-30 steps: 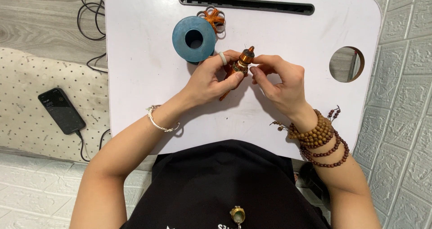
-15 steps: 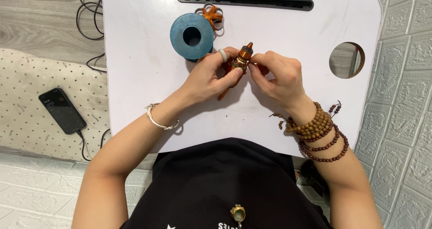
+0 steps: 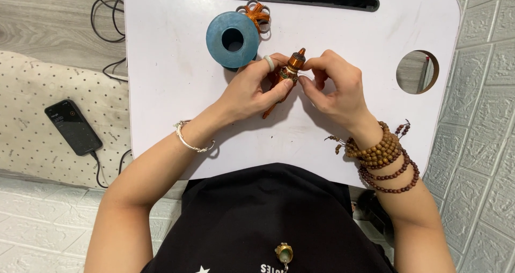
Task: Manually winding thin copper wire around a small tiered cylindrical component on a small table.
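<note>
Between both hands, a copper-orange wire ornament. Just behind the grip, a blue spool and orange wire flower. White lap desk underneath. Far left, cream cushion with dark dots, black phone.

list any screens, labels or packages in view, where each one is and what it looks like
Phone: lying on the dotted cushion left of the white lap table, a dark rectangle with its screen lit dimly, a cable plugged into its lower end.
Printed shirt: bottom centre, black with small white print, partly cut off.
No packages or signs.
</note>
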